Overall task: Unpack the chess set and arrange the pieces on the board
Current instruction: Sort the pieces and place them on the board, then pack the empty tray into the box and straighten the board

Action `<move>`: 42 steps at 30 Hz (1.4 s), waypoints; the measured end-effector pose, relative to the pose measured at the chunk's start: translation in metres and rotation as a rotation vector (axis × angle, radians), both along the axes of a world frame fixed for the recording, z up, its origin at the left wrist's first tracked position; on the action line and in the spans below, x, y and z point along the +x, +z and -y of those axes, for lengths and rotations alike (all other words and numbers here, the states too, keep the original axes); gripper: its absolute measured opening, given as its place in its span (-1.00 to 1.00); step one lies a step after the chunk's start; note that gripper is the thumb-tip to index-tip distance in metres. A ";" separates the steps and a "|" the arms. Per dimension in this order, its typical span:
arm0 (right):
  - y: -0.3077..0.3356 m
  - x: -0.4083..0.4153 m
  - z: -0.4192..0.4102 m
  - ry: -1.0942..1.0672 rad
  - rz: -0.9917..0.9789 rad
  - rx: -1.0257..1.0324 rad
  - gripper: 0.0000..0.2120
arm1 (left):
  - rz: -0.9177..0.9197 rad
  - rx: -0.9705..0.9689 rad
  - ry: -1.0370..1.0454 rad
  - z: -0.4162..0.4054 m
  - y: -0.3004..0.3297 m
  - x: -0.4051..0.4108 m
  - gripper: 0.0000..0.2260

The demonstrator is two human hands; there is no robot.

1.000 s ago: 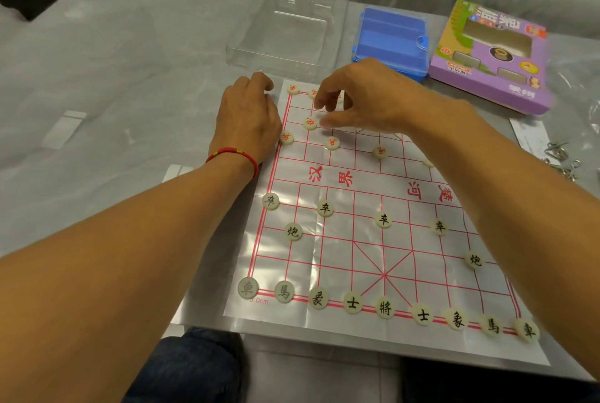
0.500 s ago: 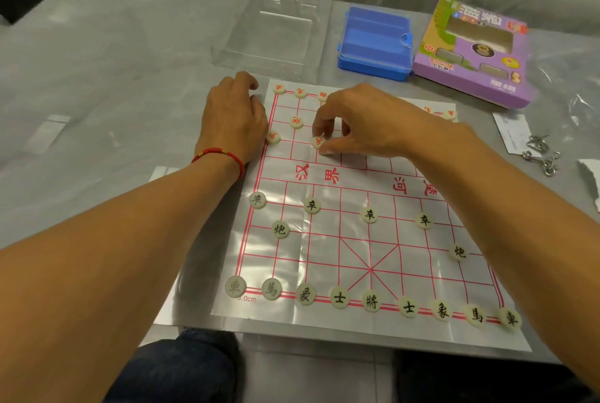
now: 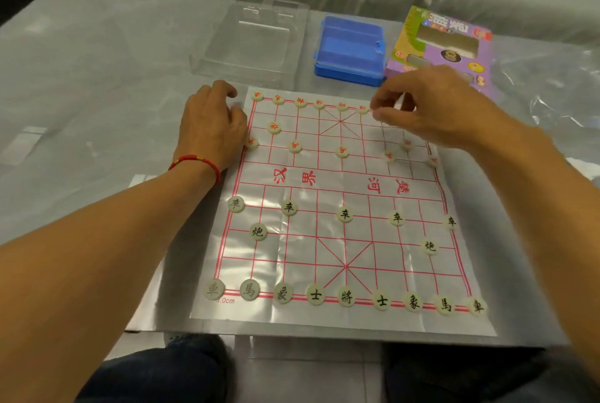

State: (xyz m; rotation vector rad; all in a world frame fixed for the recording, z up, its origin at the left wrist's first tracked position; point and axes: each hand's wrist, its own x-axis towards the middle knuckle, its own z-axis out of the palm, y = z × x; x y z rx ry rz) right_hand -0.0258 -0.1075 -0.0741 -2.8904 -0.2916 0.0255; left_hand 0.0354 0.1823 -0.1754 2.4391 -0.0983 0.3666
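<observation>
Since a second ago the right hand [image 3: 435,107] has crossed from the board's far-left files to its far-right corner, fingers [image 3: 378,100] curled as if pinching, whether on a piece I cannot tell, while the left hand [image 3: 211,123], fingers loosely curled, steadies the paper xiangqi board [image 3: 324,240] at its far-left edge.

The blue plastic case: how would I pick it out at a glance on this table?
Look past the far edge of the chess board. There three containers sit in a row, and the blue plastic case is the middle one. It is solid blue, while its neighbours are a clear plastic tray and a purple printed box.
</observation>
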 end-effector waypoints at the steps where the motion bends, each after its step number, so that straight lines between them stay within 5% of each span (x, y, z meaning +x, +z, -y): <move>1: 0.000 -0.007 0.013 -0.054 -0.008 -0.004 -0.81 | -0.007 0.004 -0.001 0.000 0.000 0.000 -0.70; 7: -0.021 -0.037 0.053 -0.252 -0.056 0.055 -0.77 | -0.003 0.015 -0.026 -0.002 0.001 -0.004 -0.68; 26: -0.045 -0.019 0.048 -0.175 -0.037 -0.138 -0.68 | -0.010 0.020 -0.024 -0.005 -0.001 -0.003 -0.69; 37: -0.039 -0.030 0.038 -0.213 0.109 0.011 -0.72 | -0.081 -0.102 -0.004 -0.008 0.016 -0.017 -0.70; 42: -0.034 -0.025 0.020 -0.209 0.158 0.067 -0.72 | -0.224 0.019 0.035 -0.003 0.038 -0.005 -0.70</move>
